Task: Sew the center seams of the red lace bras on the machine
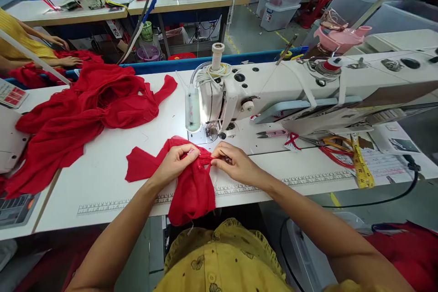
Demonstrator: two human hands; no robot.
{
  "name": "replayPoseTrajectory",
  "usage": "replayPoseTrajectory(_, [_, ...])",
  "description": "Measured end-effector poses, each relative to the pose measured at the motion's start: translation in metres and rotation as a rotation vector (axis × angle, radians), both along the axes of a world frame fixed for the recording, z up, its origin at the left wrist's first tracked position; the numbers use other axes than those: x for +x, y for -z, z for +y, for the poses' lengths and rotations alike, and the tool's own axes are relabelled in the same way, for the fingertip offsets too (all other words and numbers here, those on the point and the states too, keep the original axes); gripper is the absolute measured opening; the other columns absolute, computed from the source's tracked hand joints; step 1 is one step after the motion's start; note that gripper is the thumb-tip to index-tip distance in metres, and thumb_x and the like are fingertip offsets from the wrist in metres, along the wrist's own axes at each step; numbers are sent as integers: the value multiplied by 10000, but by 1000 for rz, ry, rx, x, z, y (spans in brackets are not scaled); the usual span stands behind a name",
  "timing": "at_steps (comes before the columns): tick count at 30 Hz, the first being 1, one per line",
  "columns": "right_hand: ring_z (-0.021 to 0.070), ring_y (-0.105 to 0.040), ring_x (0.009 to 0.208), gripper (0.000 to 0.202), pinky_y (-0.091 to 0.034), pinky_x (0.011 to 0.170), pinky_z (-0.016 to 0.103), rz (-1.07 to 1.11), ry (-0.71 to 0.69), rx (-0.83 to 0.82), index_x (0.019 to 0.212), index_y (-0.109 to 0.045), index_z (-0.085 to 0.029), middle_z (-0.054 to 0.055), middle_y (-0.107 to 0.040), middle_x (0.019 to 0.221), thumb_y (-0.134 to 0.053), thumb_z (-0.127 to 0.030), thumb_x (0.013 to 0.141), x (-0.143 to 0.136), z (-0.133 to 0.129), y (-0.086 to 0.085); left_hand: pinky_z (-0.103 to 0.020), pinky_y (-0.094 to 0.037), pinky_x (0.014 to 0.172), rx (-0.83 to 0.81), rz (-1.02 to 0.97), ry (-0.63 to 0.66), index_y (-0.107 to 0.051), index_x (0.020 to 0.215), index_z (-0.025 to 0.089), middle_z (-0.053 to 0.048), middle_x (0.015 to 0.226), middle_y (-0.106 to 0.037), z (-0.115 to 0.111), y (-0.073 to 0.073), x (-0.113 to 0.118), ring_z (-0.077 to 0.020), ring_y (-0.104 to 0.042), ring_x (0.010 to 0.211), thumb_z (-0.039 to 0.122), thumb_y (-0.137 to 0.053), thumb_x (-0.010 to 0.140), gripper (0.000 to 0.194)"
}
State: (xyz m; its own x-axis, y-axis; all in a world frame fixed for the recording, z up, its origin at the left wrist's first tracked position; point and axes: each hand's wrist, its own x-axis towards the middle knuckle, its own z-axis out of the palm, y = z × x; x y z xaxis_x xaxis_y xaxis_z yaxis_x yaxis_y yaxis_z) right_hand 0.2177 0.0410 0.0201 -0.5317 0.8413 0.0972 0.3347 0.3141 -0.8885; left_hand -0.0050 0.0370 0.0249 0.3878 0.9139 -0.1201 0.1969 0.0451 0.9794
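A piece of red fabric (193, 191) lies in front of the sewing machine (219, 96), its lower part hanging over the table's front edge. My left hand (178, 160) pinches the fabric near its upper edge, thumb against fingers. Just to the right, my right hand (232, 160) grips the fabric's right edge between thumb and fingertips. Both hands are close together, a little in front of the needle area and presser foot (212, 132). A strip of the same cloth extends to the left past my left wrist. What lies beneath my fingers is hidden.
A heap of red fabric (102, 105) covers the table's left side. Scissors (337, 143), a pink-handled tool (273, 133) and a yellow tape measure (362, 164) lie at right. A printed ruler (290, 180) runs along the front edge. A co-worker's hand (70, 61) rests on red cloth.
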Motion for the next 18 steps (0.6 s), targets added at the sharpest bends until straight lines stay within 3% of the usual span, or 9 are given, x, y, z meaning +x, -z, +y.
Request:
replayPoseTrajectory(4, [125,-457,727,179,-341,619,252,15,-31,-81,754,-550,-204,-6,-517,831,-577,-263,922,2,7,2,-228,-401,686,-52,-24,-3,-619,815,158,7,789,-579,0,0,-2,-124,-518,743,478,-552,957,356])
replayPoseTrajectory(8, [127,-451,721,169,-338,635,261,27,-11,-78,752,-568,-198,-5,-529,817,-572,-258,909,2,11,4,-246,-463,781,-50,-4,26,-695,942,169,-25,941,-686,-1,-1,-2,-167,-618,876,407,-691,876,248])
replayPoseTrajectory(12, [128,-474,724,156,-350,637,258,3,11,-66,760,-586,-195,-4,-551,813,-571,-246,907,-2,11,5,-238,-477,762,-56,-10,-4,-719,928,176,-22,945,-708,0,-1,-2,-159,-636,856,347,-708,861,184])
replayPoseTrajectory(18, [128,-557,744,122,-408,680,259,-249,127,134,893,-640,-214,9,-630,902,-555,-278,952,6,4,-3,-223,-466,747,-79,-35,-16,-719,889,180,-6,898,-700,0,-2,-2,-139,-625,820,338,-705,867,161])
